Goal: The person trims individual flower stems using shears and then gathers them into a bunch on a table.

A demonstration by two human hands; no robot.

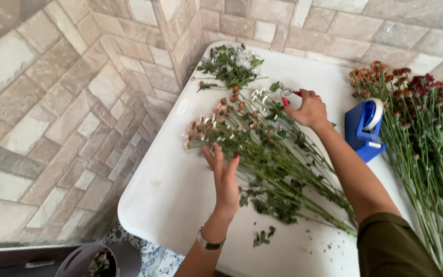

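Mid-frame, the left hand (225, 177) lies open, fingers spread, steadying the stems (278, 164) on the bench (170, 200). The right hand (309, 109) grips snips (287, 92) near the blooms, tape dispenser (365, 128) beside.

Count: 1 white desk (180, 190); 3 flower lots: pale bunch (262, 149), dark-red bunch (426, 128), trimmings pile (230, 64). 1 blue tape dispenser (363, 131), 1 pair of red-handled snips (288, 92), 1 bucket (98, 261).
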